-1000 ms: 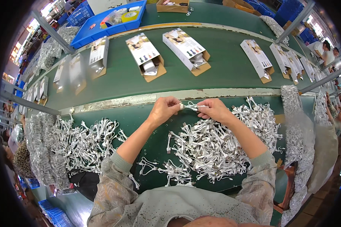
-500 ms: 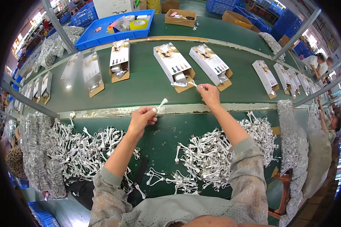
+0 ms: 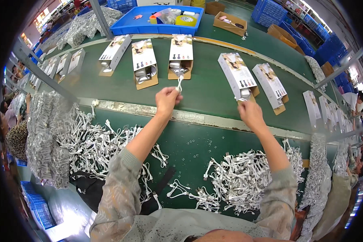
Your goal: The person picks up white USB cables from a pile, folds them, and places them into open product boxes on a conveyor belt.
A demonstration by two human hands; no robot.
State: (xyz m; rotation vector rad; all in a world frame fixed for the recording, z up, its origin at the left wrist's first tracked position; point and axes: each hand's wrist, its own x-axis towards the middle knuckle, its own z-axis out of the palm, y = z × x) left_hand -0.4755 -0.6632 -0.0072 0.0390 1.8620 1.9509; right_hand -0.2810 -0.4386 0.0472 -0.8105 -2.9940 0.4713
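Observation:
My left hand (image 3: 168, 101) pinches a bundled white cable (image 3: 179, 83). The cable's upper end reaches the open near end of a printed white box (image 3: 181, 50), where a pale item in clear wrap shows inside. My right hand (image 3: 250, 113) is closed at the open end of another printed box (image 3: 237, 72). Its fingertips are by the brown flap and hide whatever they hold. A white device (image 3: 245, 92) shows in that box's mouth. Between the two hands lies the bare green belt (image 3: 207, 80).
Heaps of white cables lie left (image 3: 97, 141) and right (image 3: 246, 181) on the near table. More boxes (image 3: 144, 60) line the belt. Beyond stand a blue tray (image 3: 127, 28) with tape rolls and a small carton (image 3: 229, 25). Metal posts (image 3: 101, 18) rise beside the belt. Bubble wrap hangs at both sides.
My left hand has moved forward with its cable to a box mouth. My right hand has shifted right to another box, and its cable no longer shows. The camera view has turned.

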